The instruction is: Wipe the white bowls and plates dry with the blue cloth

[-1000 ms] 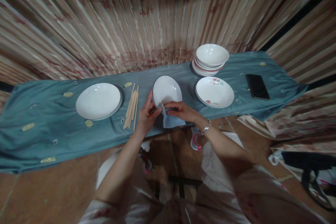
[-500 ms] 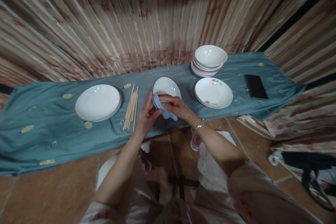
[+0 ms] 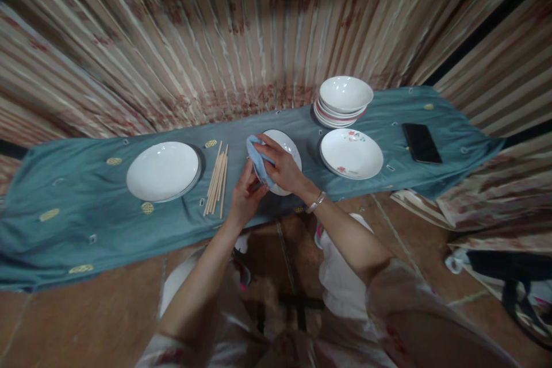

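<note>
White bowl (image 3: 288, 142) right of chopsticks (image 3: 216, 181); left hand (image 3: 248, 192) grips its side. Right hand (image 3: 279, 164) clutches blue cloth (image 3: 257, 154), now higher, nearer chopsticks. Tablecloth (image 3: 95, 195) edge just nearside of chopsticks; bare room far left, past plates (image 3: 163, 171).

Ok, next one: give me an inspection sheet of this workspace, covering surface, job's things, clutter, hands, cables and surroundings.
Surface: wrinkled teal patterned tablecloth.
Job's things: dark-rimmed white bowl and blue cloth, both in hand.
Clutter: stacked white plates and wooden chopsticks left; bowl stack, floral plates and black phone right.
Hands: left hand grips the bowl; right hand holds the cloth over its rim.
Cables: nothing seen.
Surroundings: pleated curtain behind, tiled floor below.
</note>
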`<state>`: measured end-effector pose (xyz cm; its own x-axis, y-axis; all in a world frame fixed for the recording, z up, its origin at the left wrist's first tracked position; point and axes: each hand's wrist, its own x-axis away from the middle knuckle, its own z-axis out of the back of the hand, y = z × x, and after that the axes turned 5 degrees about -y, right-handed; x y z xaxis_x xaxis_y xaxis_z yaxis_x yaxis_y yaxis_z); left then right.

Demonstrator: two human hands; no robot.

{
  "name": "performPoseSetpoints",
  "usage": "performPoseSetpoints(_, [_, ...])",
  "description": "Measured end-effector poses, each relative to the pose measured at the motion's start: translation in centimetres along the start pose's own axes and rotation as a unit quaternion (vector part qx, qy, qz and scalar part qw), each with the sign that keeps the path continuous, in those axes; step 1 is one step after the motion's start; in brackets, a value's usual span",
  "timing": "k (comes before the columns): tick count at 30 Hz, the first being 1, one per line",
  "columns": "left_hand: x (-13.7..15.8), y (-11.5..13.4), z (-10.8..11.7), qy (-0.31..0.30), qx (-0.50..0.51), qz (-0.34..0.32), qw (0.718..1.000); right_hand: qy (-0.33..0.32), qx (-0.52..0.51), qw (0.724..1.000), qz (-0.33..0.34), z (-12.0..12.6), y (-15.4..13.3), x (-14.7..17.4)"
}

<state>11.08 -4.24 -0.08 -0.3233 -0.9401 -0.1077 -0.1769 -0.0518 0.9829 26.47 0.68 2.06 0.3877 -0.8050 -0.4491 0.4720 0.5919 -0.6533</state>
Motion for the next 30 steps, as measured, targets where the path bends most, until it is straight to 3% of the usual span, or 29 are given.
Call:
performPoseSetpoints(6, [0.1,-0.2,0.0,-0.006,-0.011,-0.004,1.0,0.02,0.077,0.996,-0.037,0.5,1.7,-1.1])
performPoseSetpoints(16, [0.4,-0.1,-0.2,0.004,-0.041,0.006,0.999,0.061,0.159,0.97,-0.174,2.2,4.5,-1.5])
performPoseSetpoints(24, [0.5,0.4,-0.5,0.008,-0.024,0.022,0.999,-0.002,0.196,0.933,-0.303,4.1,4.7,0.3])
performPoseSetpoints(30, [0.4,0.3,-0.4,0.013,-0.027,0.016,0.999,-0.03,0.209,0.919,-0.333,4.1,4.5,1.3])
